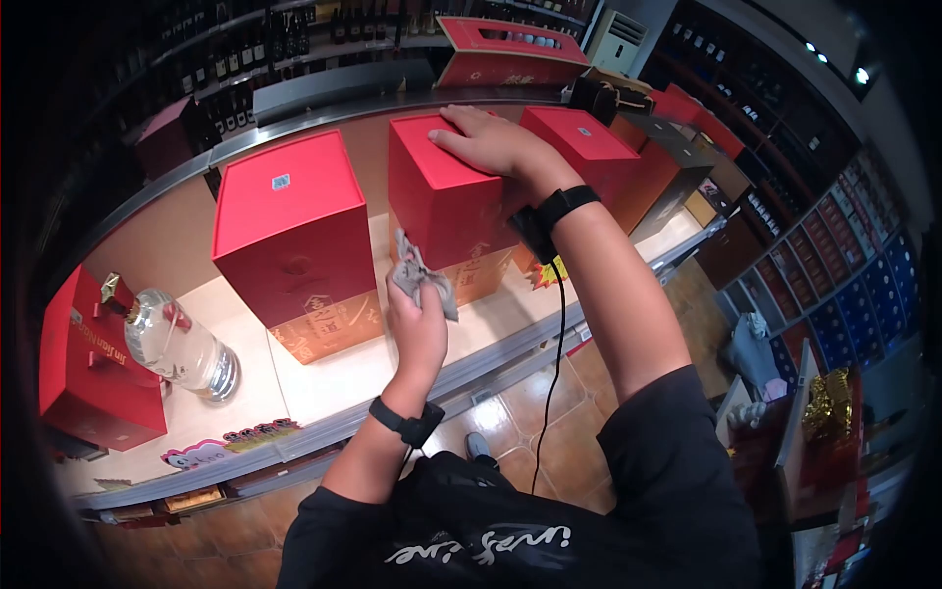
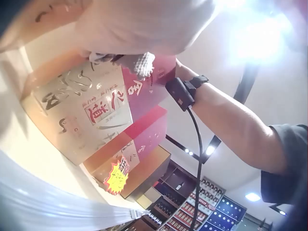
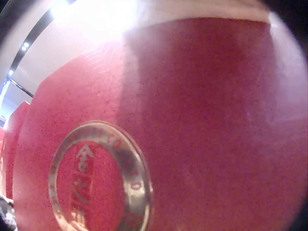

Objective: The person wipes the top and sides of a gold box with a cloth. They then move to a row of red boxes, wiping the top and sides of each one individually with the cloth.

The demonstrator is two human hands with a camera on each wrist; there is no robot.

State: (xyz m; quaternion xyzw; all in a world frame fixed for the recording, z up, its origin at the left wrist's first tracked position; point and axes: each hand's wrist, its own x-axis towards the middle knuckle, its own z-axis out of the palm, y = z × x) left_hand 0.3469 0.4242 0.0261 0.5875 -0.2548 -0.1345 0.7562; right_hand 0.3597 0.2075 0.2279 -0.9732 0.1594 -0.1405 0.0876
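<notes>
In the head view my left hand (image 1: 420, 324) grips a crumpled grey cloth (image 1: 439, 288) at the near left edge of a red-and-gold box (image 1: 446, 216). The left wrist view shows a bit of the cloth (image 2: 143, 65) poking out beneath the hand, against the box's gold, lettered lower part (image 2: 91, 110). My right hand (image 1: 488, 142) lies on the box's red top with its fingers spread. Close up in the right wrist view is the box's red side (image 3: 207, 125), bearing a gold ring emblem (image 3: 137, 185).
Similar red boxes stand left (image 1: 289, 206) and right (image 1: 584, 137) on the pale shelf (image 1: 339, 388). Further left are a clear bottle (image 1: 182, 344) and another red box (image 1: 98, 363). A black cable (image 1: 554, 383) hangs from the right wrist. A yellow starburst tag (image 2: 116, 177) sits at the shelf's front.
</notes>
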